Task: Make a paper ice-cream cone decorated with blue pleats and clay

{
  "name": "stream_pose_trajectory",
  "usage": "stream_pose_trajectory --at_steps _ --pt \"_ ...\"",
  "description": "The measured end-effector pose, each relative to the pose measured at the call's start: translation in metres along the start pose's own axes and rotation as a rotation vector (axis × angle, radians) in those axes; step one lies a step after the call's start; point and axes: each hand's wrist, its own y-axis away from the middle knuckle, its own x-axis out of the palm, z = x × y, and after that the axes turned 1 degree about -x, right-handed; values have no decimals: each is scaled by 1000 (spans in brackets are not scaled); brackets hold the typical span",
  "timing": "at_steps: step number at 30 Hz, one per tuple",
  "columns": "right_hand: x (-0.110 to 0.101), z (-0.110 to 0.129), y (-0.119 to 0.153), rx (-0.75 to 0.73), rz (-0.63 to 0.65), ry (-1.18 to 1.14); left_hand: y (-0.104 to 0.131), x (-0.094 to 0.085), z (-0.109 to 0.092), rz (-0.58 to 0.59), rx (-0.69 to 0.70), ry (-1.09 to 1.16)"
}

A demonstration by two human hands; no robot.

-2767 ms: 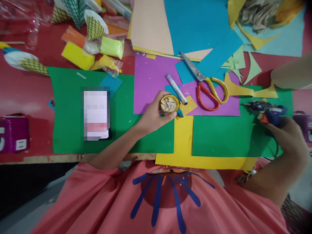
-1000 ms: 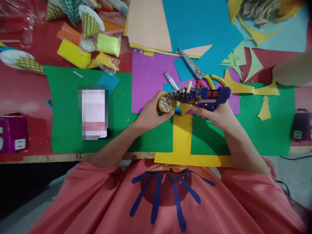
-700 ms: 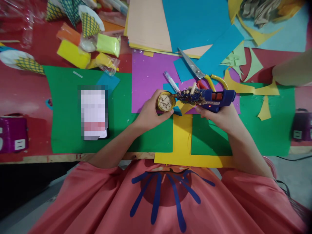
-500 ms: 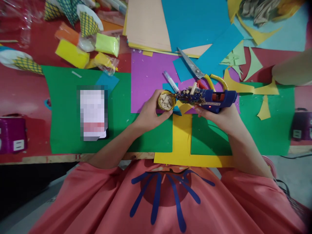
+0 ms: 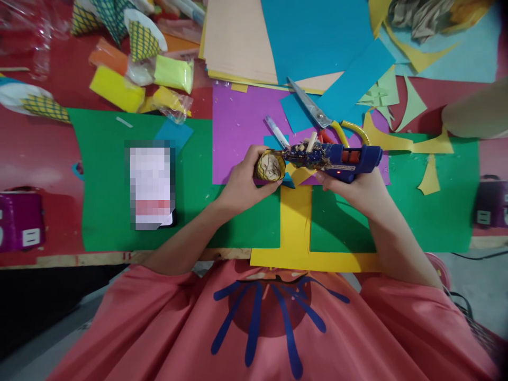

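Phone (image 5: pixel 152 185), its screen blurred out, lies on a green sheet (image 5: pixel 107 217) at nine o'clock from the patterned cup (image 5: pixel 261 169) that we hold. Our left hand (image 5: pixel 242 179) reaches in from eight o'clock, thumb and fingers wrapped around that cup, whose mouth, packed with crumpled paper (image 5: pixel 272 167), faces up towards us. Between one and two o'clock on its rim is the nozzle tip of our glue gun (image 5: pixel 333 159); whether they touch, we cannot tell. Scissors (image 5: pixel 320 117) lie beyond, also between one and two. The gun's body stretches along three o'clock, our right hand (image 5: pixel 357 191) clasping its handle; the trigger finger is hidden. We judge this a gluing step at the rim; the next move calls for a steady nozzle, a measured squeeze and fingertips clear of heat.
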Motion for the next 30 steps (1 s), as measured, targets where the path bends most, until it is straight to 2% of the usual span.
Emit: stream_pose_trajectory --at_steps 12,15,20,24,27,30 --pt "-8 4 7 114 -16 -4 -1 -1 0 -41 -75 -43" --pt "-13 4 10 173 -22 -72 -3 -4 1 -68 -83 -47" --pt "-16 -2 10 235 -51 -213 -11 -12 7 -95 -25 -249" --pt "-14 -8 6 241 -60 -261 -12 -17 9 -4 -55 -413" --pt "-11 -14 2 234 -54 -300 -17 -34 1 97 -51 -467" --pt "-10 -19 -1 229 -26 -328 -40 -68 -15 154 -20 -459"
